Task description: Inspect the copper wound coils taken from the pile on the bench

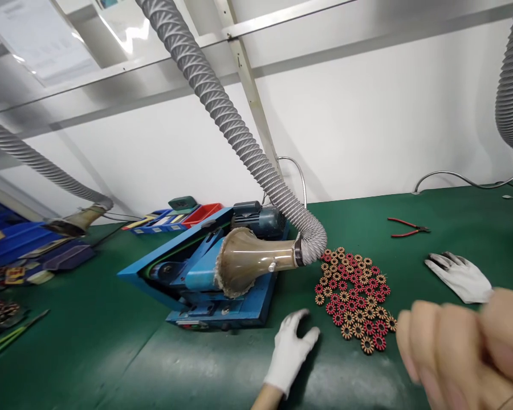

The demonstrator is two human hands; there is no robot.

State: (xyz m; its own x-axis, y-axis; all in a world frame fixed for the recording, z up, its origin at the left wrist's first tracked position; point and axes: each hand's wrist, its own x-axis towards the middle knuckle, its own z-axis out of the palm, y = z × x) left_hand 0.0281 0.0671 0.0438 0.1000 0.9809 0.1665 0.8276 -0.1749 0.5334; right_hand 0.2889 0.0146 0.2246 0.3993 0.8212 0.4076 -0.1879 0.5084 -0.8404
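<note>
Blurred right hand (465, 347), edge-cropped

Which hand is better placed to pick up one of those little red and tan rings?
Probably the left hand: gloved, it rests on the green table beside the rings. The bare right hand is raised near the camera, fingers curled.

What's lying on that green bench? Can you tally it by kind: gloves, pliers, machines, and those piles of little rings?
White gloves: 2, one on the left hand, one spare glove lying loose
Red-handled pliers: 1
Blue machine: 1
Pile of red and tan rings: 1, too many rings to count
Total: 5

The bare right hand is blurred, close to the camera.
</note>
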